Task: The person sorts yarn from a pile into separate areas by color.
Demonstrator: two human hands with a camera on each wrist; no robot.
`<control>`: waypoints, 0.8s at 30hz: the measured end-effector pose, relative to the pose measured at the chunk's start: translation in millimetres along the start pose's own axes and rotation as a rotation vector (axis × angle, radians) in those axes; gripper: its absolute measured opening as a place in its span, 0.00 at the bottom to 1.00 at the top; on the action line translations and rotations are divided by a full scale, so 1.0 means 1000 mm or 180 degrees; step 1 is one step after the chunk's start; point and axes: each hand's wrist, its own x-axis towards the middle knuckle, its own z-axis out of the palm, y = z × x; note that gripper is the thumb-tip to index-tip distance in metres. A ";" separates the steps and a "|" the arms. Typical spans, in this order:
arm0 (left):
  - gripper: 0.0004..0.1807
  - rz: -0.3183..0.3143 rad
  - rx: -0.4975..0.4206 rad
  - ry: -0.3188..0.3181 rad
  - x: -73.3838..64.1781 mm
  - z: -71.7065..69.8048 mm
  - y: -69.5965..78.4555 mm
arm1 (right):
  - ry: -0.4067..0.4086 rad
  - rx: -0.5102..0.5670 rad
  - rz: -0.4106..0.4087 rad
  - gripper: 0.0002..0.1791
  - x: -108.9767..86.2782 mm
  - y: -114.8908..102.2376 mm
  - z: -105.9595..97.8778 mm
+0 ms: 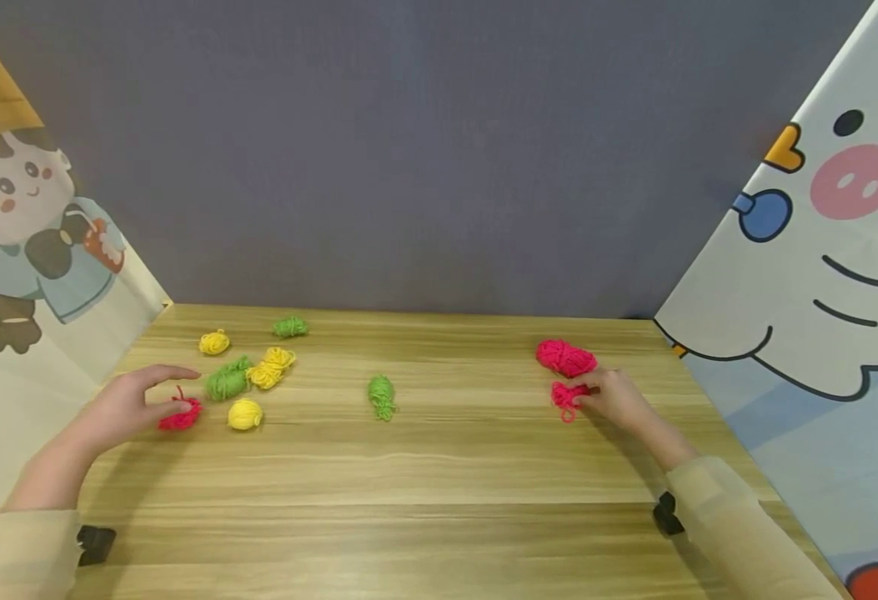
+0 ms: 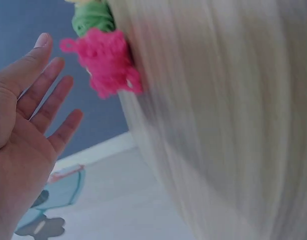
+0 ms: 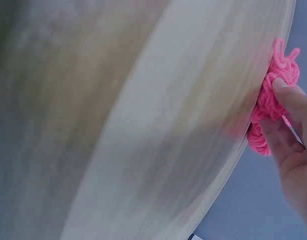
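My right hand (image 1: 619,400) pinches a small pink yarn bundle (image 1: 567,398) between thumb and fingers at the table's right side, and loops of yarn stick out of it. Just behind it lies a larger pink yarn ball (image 1: 564,357). In the right wrist view the thumb presses on the pinched pink bundle (image 3: 274,92). On the left, my left hand (image 1: 127,407) is held with fingers spread around another pink yarn bundle (image 1: 180,414). The left wrist view has the palm and fingers apart from this pink bundle (image 2: 106,60), with nothing in them.
Beside the left pink bundle lie a green bundle (image 1: 228,379), a yellow bundle (image 1: 271,367) and a round yellow ball (image 1: 244,414). Farther back are a small yellow ball (image 1: 214,342) and a green bundle (image 1: 291,327). Another green bundle (image 1: 382,397) lies mid-table. A grey wall (image 1: 408,167) stands behind.
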 end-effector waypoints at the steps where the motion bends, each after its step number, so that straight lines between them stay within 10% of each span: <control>1: 0.22 -0.0004 0.0001 -0.0013 -0.001 0.000 -0.002 | 0.0009 -0.0008 0.0011 0.12 -0.001 0.000 0.000; 15: 0.17 0.0158 0.0096 -0.0122 -0.006 0.004 -0.031 | 0.0092 -0.0062 0.0000 0.12 -0.001 0.005 0.001; 24: 0.17 -0.0125 -0.0156 -0.0431 -0.005 0.008 -0.030 | 0.0099 0.0138 0.0128 0.11 -0.002 0.006 0.003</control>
